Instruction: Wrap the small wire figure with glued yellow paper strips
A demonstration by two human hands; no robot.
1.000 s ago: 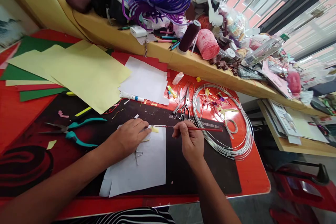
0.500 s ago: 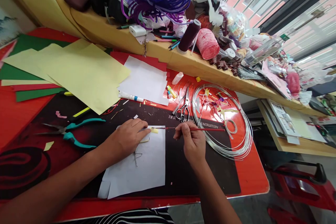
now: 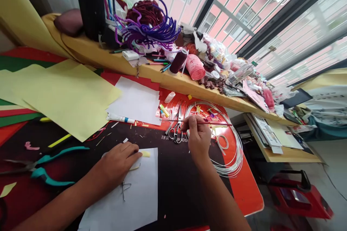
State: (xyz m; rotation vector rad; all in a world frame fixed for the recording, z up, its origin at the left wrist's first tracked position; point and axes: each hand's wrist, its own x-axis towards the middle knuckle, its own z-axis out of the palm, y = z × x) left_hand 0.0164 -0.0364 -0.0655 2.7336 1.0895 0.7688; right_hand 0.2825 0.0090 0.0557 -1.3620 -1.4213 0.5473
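Note:
My left hand (image 3: 121, 160) lies on a white sheet of paper (image 3: 143, 195), its fingertips pressing on a small yellow paper strip (image 3: 145, 154). Just below the fingers are a thin yellowish sliver (image 3: 135, 167) and a small piece of bent wire (image 3: 125, 187). Raised above the dark mat, my right hand (image 3: 199, 135) pinches a thin red paintbrush (image 3: 217, 123). The brush is level, with its tip pointing left over the scissors (image 3: 177, 128). A coil of silvery wire (image 3: 235, 158) lies behind and to the right of this hand.
Teal-handled pliers (image 3: 40, 166) lie on the mat at left. Yellow paper sheets (image 3: 73, 97), a white sheet (image 3: 135, 101) and a glue tube (image 3: 120, 118) are behind. A crowded ledge (image 3: 151, 79) with purple pipe cleaners (image 3: 154, 32) runs along the back.
My right hand has lifted the paintbrush away from the yellow strip, up toward the scissors. My left hand stays on the strip. The view has tilted up and to the right.

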